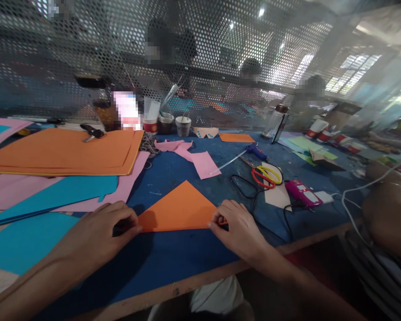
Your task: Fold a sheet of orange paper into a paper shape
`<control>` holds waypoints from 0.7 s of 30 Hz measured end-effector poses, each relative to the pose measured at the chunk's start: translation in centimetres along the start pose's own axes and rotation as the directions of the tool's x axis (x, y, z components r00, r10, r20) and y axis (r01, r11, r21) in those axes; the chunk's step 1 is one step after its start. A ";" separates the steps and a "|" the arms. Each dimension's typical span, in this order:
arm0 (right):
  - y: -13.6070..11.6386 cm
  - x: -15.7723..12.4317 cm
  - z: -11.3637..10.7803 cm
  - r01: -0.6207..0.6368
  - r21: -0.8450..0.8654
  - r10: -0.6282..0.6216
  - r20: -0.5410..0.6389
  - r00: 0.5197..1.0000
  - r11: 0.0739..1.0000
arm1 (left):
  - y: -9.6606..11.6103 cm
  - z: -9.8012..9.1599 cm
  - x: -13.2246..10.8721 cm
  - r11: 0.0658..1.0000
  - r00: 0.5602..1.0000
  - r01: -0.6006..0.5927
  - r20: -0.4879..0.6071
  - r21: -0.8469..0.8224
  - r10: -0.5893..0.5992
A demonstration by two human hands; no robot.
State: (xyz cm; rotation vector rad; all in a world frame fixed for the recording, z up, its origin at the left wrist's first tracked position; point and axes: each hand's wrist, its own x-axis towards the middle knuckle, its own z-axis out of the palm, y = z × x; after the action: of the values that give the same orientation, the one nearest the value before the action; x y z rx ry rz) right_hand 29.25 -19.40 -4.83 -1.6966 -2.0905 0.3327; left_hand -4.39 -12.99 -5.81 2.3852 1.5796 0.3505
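An orange sheet of paper (180, 207), folded into a triangle, lies on the blue table with its peak pointing away from me and its long edge toward me. My left hand (108, 223) pinches the left corner between thumb and fingers. At the opposite corner, my right hand (239, 225) is closed on the paper in the same way, and a bit of orange shows beyond its thumb. Both hands rest low, close to the tabletop.
Stacked orange sheets (60, 151) with keys (92, 132) on top, and blue paper (26, 240), lie left. Pink scraps (205, 164), a glue gun (255, 151), scissors (263, 177) and a magenta power strip (302, 194) lie beyond. Another person's arm (387, 209) is at right.
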 end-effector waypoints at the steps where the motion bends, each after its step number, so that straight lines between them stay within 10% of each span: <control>1: 0.0 0.0 0.0 -0.002 0.003 0.002 0.003 1.000 1.000 | 0.2 -0.4 0.0 1.000 0.999 0.015 0.029 -0.012 -0.015; 6: 0.2 -0.1 0.1 0.000 0.010 0.000 0.003 1.000 1.000 | 1.0 -2.1 -0.2 0.995 0.979 0.083 0.193 -0.057 -0.070; 21: 0.7 -0.4 -0.1 -0.036 0.046 0.037 -0.016 0.999 0.998 | -0.2 -1.6 -0.3 0.993 0.974 0.119 0.194 -0.015 -0.114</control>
State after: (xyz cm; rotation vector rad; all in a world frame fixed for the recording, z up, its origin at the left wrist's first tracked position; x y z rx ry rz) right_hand 29.96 -19.61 -5.07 -1.7067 -2.0273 0.3734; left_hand -5.22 -13.02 -4.41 2.2187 1.6057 0.1118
